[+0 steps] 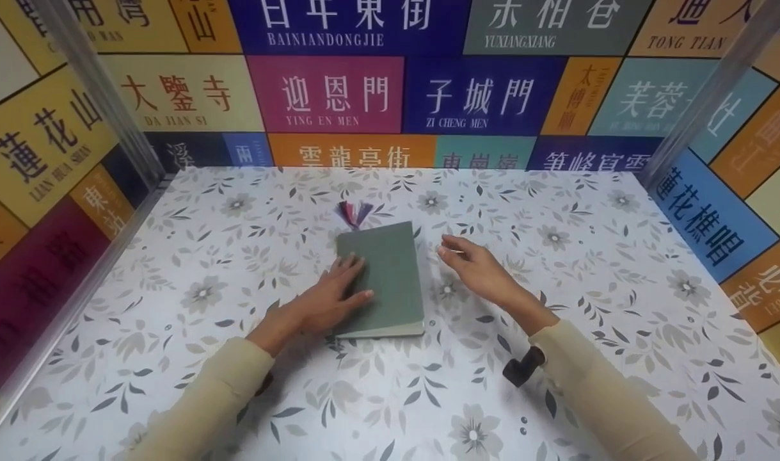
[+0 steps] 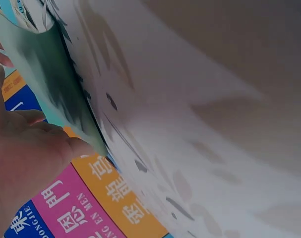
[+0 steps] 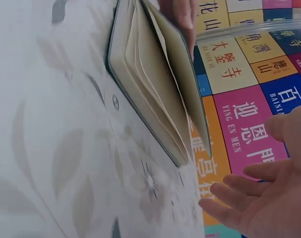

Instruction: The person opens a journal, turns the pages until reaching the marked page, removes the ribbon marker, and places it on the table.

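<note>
A green notebook lies on the table, its cover closed in the head view but its pages and cover slightly fanned apart at the open side in the right wrist view. My left hand rests on the notebook's left side, fingers extended over the cover. In the left wrist view the left hand is beside the green spine. My right hand hovers to the right of the notebook, apart from it, with relaxed fingers; the right wrist view shows this hand holding nothing. A multicoloured tassel sticks out from the notebook's top edge.
A white tablecloth with grey flowers and leaves covers the table. Panels with coloured place-name signs rise at the back and both sides. A black strap piece sits at the right wrist.
</note>
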The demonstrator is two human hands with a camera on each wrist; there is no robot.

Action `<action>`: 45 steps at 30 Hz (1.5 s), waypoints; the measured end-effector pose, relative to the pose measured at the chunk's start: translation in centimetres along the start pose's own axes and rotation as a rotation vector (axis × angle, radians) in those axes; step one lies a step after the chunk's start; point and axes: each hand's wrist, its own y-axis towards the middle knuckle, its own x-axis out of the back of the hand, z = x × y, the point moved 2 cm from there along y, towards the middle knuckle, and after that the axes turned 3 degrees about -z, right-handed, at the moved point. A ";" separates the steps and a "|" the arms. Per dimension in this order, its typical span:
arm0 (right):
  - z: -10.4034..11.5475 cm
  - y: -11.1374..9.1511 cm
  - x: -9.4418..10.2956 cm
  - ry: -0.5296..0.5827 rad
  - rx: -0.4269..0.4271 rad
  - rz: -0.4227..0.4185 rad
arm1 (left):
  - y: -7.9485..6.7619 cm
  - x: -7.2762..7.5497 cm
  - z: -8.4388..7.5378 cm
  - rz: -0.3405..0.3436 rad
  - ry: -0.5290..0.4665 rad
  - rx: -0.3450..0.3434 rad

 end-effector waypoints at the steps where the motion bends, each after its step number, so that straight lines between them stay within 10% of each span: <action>1: 0.0 0.1 -0.3 0.041 -0.011 -0.006 | 0.1 -0.1 -0.1 0.003 -0.011 0.007; 16: -1.2 1.4 -3.8 0.402 -0.263 -0.083 | 1.3 -0.8 -1.3 0.077 0.077 0.090; 45: 0.4 1.8 -5.8 0.581 -0.307 -0.083 | 1.4 0.0 -2.2 0.062 0.070 0.076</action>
